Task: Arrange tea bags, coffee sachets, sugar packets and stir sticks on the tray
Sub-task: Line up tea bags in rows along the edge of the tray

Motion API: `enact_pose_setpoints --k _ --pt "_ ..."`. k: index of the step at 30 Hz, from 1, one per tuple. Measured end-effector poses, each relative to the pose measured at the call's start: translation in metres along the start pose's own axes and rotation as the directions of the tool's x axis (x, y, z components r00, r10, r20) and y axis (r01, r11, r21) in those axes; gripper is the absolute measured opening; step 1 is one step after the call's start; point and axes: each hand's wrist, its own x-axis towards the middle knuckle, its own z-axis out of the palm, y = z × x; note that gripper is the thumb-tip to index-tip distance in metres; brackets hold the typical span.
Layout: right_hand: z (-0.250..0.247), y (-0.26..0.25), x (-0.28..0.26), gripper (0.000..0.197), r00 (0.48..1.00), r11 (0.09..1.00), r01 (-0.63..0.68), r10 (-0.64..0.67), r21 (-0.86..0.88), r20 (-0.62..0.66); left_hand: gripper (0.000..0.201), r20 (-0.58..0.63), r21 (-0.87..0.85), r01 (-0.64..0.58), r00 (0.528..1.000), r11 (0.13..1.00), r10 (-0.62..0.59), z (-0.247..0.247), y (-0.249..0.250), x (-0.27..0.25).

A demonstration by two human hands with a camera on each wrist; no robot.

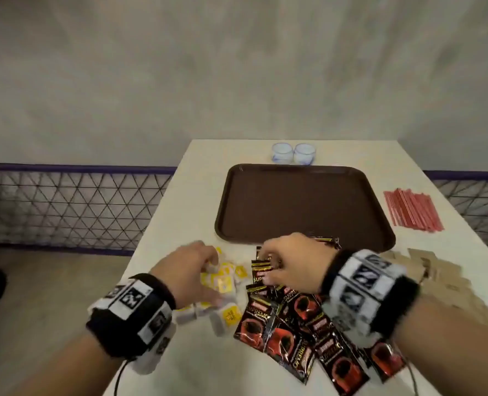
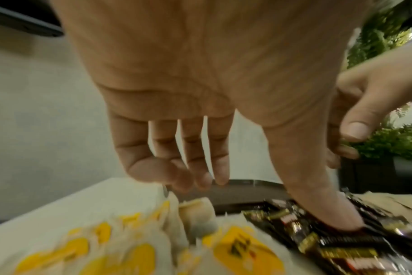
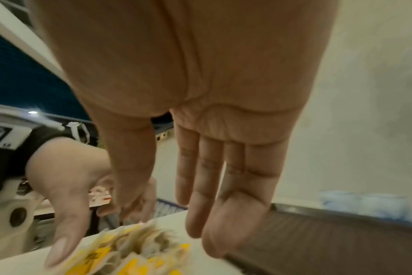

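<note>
An empty brown tray (image 1: 303, 204) lies in the middle of the white table. In front of it is a heap of white and yellow tea bags (image 1: 222, 281), with black and red coffee sachets (image 1: 288, 332) spread beside it. My left hand (image 1: 191, 267) hovers over the tea bags (image 2: 129, 251) with its fingers (image 2: 200, 167) relaxed. In the right wrist view its thumb touches a tea bag (image 3: 94, 258). My right hand (image 1: 288, 261) hangs over the far sachets, fingers (image 3: 223, 186) straight and holding nothing I can see. Red stir sticks (image 1: 413, 210) and brown sugar packets (image 1: 443, 278) lie to the right.
Two small glass cups (image 1: 293, 152) stand behind the tray at the table's far edge. The table's left edge (image 1: 151, 238) drops off beside a mesh railing (image 1: 65, 207). The sugar packets reach toward the table's right edge.
</note>
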Motion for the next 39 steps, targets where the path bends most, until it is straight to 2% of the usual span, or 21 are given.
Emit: enact_pose_setpoints --k 3,5,8,12,14,16,18,20,23,27,28,30,32,35,39 --pt "0.017 -0.019 0.033 0.039 0.997 1.000 -0.006 0.006 -0.006 0.081 0.048 0.139 0.131 0.081 0.985 0.988 -0.099 0.014 0.004 0.003" --pt "0.028 -0.025 0.055 0.043 0.994 1.000 0.000 0.002 -0.013 0.113 0.041 0.157 0.146 0.103 0.979 0.984 -0.126 0.024 0.003 0.006" --pt "0.030 -0.030 0.085 0.047 0.996 0.998 -0.030 0.025 0.062 0.080 0.022 0.133 0.087 0.083 0.987 0.993 -0.094 0.031 -0.009 0.005" --pt "0.035 -0.043 0.111 0.054 0.989 0.984 -0.102 0.085 0.143 0.119 0.006 0.063 -0.077 0.009 0.998 0.997 -0.004 0.029 -0.018 -0.002" --pt "0.041 -0.051 0.118 0.055 0.987 0.990 -0.100 0.086 0.102 0.136 0.011 -0.012 -0.174 -0.049 0.999 0.984 0.047 0.026 -0.022 -0.005" --pt "0.049 -0.057 0.127 0.047 0.988 0.996 -0.077 0.070 0.043 0.138 0.021 -0.089 -0.252 -0.075 0.995 0.965 0.054 0.023 -0.030 -0.007" --pt "0.054 -0.059 0.133 0.040 0.988 0.997 -0.077 0.073 0.023 0.138 0.039 -0.137 -0.316 -0.052 0.991 0.947 0.009 0.024 -0.040 -0.008" --pt "0.053 -0.056 0.135 0.040 0.990 0.994 -0.083 0.074 0.075 0.116 0.033 -0.165 -0.371 -0.029 0.986 0.928 -0.035 0.026 -0.048 -0.011" --pt "0.043 -0.047 0.133 0.031 0.996 0.971 -0.080 0.071 0.224 0.045 0.037 -0.178 -0.427 -0.004 0.981 0.904 -0.080 0.025 -0.052 -0.013" --pt "0.031 -0.031 0.130 0.012 0.994 0.923 -0.105 0.103 0.371 0.025 0.032 -0.188 -0.385 -0.022 0.981 0.923 -0.055 0.022 -0.054 -0.007" --pt "0.029 -0.026 0.129 0.009 0.994 0.894 -0.113 0.102 0.434 0.047 0.028 -0.168 -0.369 -0.019 0.985 0.929 -0.047 0.020 -0.053 -0.005" --pt "0.026 -0.016 0.128 0.010 0.988 0.776 -0.151 0.105 0.612 0.111 0.021 -0.144 -0.359 -0.006 0.988 0.933 -0.049 0.014 -0.049 -0.001" --pt "0.023 -0.009 0.123 0.008 0.985 0.640 -0.171 0.094 0.749 0.144 0.026 -0.205 -0.378 -0.016 0.976 0.926 -0.067 0.003 -0.043 0.005" --pt "0.017 -0.001 0.116 0.011 0.987 0.507 -0.156 0.060 0.848 0.146 0.036 -0.312 -0.476 -0.054 0.944 0.878 -0.111 -0.014 -0.032 0.020" --pt "0.011 0.003 0.108 0.017 0.993 0.379 -0.110 0.001 0.919 0.118 0.029 -0.253 -0.526 -0.097 0.966 0.845 -0.046 -0.024 -0.014 0.039"
